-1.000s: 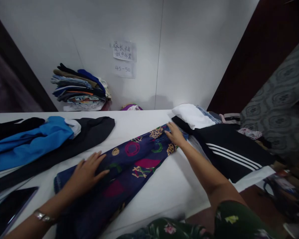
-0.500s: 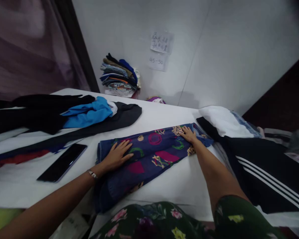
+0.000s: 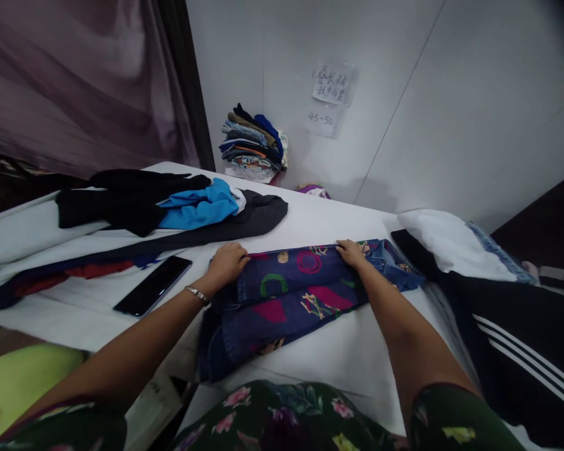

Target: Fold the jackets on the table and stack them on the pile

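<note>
A dark blue denim garment (image 3: 289, 285) with pink, green and tan prints lies folded lengthwise on the white table (image 3: 343, 218) in front of me. What looks like its collar end points right. My left hand (image 3: 229, 262) is closed over the far edge near the wide left end, fingertips curled out of sight. Farther right along that same edge, my right hand (image 3: 351, 252) also grips the cloth, with its fingers bent over the rim. A black phone (image 3: 153, 286) lies left of my left wrist.
At the left are black clothes (image 3: 108, 203), a bright blue piece (image 3: 200, 205) and a dark grey one (image 3: 263, 210). Black striped clothing (image 3: 512, 332) and a white garment (image 3: 444, 241) lie right. Behind the table stands a folded clothes stack (image 3: 254, 144); handwritten papers (image 3: 329, 86) hang on the wall.
Both hands have gone from lying flat on the denim garment to gripping its far edge. My right hand has shifted away from the collar end. The view has swung left.
</note>
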Demonstrator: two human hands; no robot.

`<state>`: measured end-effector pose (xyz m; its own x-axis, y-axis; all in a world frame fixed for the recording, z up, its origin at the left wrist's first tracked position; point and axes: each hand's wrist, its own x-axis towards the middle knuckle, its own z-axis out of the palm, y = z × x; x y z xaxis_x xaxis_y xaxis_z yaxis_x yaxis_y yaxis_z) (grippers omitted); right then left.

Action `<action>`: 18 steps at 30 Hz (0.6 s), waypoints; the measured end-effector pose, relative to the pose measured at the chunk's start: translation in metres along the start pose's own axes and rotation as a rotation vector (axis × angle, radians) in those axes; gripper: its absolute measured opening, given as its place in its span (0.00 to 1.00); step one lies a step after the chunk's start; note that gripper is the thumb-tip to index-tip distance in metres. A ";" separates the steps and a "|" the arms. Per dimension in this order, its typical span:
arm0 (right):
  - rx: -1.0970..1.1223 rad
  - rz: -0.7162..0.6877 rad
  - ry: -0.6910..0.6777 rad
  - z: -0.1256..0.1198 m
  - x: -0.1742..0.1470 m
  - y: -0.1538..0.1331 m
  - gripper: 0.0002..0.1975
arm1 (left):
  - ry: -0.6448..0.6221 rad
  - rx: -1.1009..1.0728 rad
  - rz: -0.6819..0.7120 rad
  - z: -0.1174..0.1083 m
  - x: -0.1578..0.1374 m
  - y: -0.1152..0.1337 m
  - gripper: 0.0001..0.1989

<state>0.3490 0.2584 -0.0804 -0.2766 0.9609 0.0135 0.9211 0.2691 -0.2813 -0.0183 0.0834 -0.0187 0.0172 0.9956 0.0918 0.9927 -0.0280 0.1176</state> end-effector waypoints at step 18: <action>0.060 -0.177 -0.112 0.009 -0.042 -0.046 0.28 | 0.040 0.050 0.048 0.005 -0.014 0.017 0.26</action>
<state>0.3154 0.2050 -0.0770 -0.4642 0.8849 -0.0386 0.8387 0.4251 -0.3403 -0.0012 0.0693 -0.0234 0.0614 0.9889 0.1352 0.9955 -0.0704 0.0631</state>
